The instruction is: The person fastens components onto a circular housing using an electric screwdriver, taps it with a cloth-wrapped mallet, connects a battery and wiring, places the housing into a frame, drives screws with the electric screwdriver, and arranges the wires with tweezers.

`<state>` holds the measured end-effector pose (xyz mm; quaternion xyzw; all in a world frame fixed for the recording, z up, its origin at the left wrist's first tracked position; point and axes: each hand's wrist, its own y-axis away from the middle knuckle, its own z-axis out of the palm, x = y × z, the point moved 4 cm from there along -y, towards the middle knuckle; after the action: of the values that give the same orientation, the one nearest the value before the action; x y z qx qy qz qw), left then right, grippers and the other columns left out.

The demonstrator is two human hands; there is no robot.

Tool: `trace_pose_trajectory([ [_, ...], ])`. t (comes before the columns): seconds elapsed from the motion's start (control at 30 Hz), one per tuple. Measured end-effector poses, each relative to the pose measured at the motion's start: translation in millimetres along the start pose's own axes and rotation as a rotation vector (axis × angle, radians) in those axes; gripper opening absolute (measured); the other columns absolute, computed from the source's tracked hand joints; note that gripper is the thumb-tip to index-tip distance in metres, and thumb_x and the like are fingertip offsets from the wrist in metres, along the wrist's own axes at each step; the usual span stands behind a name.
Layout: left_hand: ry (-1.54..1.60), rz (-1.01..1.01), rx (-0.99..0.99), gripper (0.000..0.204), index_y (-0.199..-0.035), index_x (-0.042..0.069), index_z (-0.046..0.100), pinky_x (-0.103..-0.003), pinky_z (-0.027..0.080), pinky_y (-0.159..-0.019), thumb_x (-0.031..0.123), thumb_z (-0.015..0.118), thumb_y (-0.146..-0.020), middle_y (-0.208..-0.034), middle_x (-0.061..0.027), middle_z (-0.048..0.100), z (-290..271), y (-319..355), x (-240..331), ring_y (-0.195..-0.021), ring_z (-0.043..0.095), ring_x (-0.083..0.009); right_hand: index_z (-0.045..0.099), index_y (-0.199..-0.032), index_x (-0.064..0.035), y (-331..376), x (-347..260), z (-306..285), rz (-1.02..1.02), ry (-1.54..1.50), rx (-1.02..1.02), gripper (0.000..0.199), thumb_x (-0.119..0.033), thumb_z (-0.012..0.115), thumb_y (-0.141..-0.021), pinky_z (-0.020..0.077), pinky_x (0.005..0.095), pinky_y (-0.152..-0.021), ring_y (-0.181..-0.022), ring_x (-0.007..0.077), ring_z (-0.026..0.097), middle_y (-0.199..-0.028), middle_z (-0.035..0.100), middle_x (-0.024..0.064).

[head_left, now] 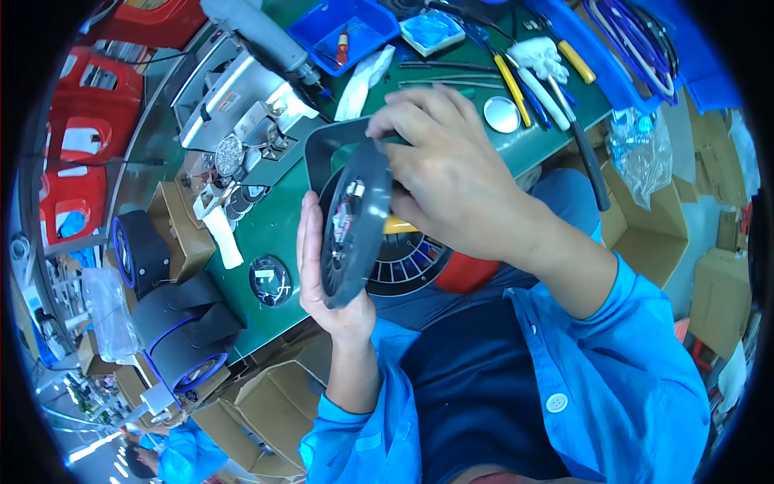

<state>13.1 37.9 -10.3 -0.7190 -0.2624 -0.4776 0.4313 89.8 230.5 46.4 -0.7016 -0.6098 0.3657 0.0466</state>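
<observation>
A black round housing (355,222) with small parts and wires inside stands tilted nearly on edge above the bench. My left hand (343,315) holds it from the lower left, its fingers straight along the side and its rim against the palm. My right hand (451,165) has its fingers bent over the upper right rim; some fingertips are hidden behind the housing. A grey-black curved bracket (320,157) shows just behind it. Underneath, a dark wheel-like ring (403,266) with pale segments is partly covered, beside a red rounded thing (468,273).
A green bench (266,234) carries a round black disc (270,281), a blue bin (343,32), a pale round disc (501,114), hand tools and a hammer (592,165). A grey metal press (242,93) stands left. Black rolls (181,323) and cardboard boxes (266,419) lie around.
</observation>
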Motion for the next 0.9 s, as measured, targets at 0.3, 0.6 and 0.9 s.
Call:
trace_pose_trajectory([
  [0.3,-0.052,0.054,-0.058,0.072,-0.160,-0.004,0.056,-0.050,0.036,-0.130,0.004,0.079,-0.092,-0.166,-0.0249,0.054,-11,3,-3,-0.158,0.048,-0.0409,0.082,-0.097,-0.0105,35,6,-14,0.111,-0.232,-0.012,0.017,-0.009,0.087,-0.081,0.0364,0.0588,-0.122,-0.151,0.0472,0.046,-0.149,0.060,0.0164],
  [0.6,-0.155,0.103,-0.099,0.073,-0.160,-0.004,0.055,-0.048,0.039,-0.130,0.008,0.081,-0.093,-0.166,-0.0263,0.053,-10,2,0,-0.157,0.050,-0.0381,0.085,-0.097,-0.0104,39,8,-12,0.115,-0.309,-0.011,0.015,-0.012,0.088,-0.083,0.0298,0.0605,-0.127,-0.157,0.0497,0.036,-0.161,0.055,0.0188],
  [0.9,-0.170,0.093,-0.083,0.072,-0.159,-0.005,0.056,-0.051,0.038,-0.129,0.005,0.080,-0.092,-0.163,-0.0267,0.057,-8,2,4,-0.156,0.050,-0.0431,0.086,-0.101,-0.0042,38,6,-8,0.091,-0.258,0.001,0.022,-0.021,0.085,-0.086,0.0273,0.0628,-0.130,-0.160,0.0509,0.036,-0.162,0.053,0.0235],
])
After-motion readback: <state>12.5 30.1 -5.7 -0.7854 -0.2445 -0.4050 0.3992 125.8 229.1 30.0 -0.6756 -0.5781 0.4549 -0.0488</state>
